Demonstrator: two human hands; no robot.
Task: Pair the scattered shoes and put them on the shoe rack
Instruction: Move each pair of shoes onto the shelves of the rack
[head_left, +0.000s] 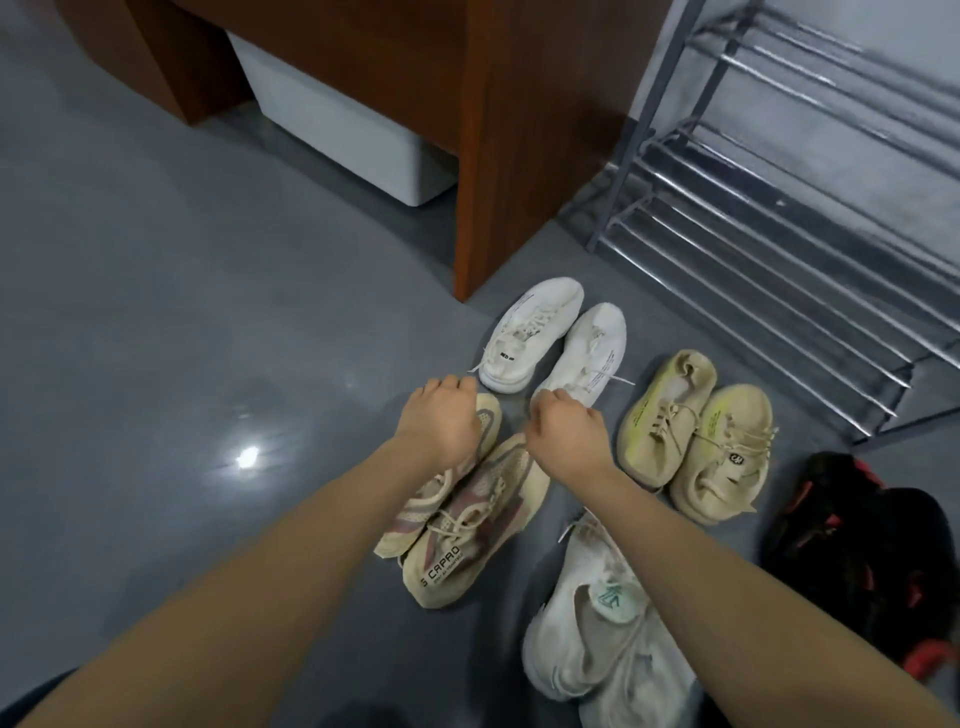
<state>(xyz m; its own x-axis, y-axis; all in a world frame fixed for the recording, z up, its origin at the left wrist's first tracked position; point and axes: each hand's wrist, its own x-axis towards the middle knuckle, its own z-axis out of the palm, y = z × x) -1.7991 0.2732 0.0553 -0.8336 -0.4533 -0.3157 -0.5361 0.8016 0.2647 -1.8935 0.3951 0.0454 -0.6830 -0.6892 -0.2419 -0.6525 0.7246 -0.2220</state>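
Both arms reach down over shoes paired on the grey floor: the left hand hovers by the heel of one white sneaker, the right hand at the heel of its mate, fingers curled under and hidden. Around lie tan-and-pink sneakers, beige sneakers with yellow stripes, pale sneakers with teal logos and black-and-red shoes. The metal shoe rack stands beside a wooden desk.
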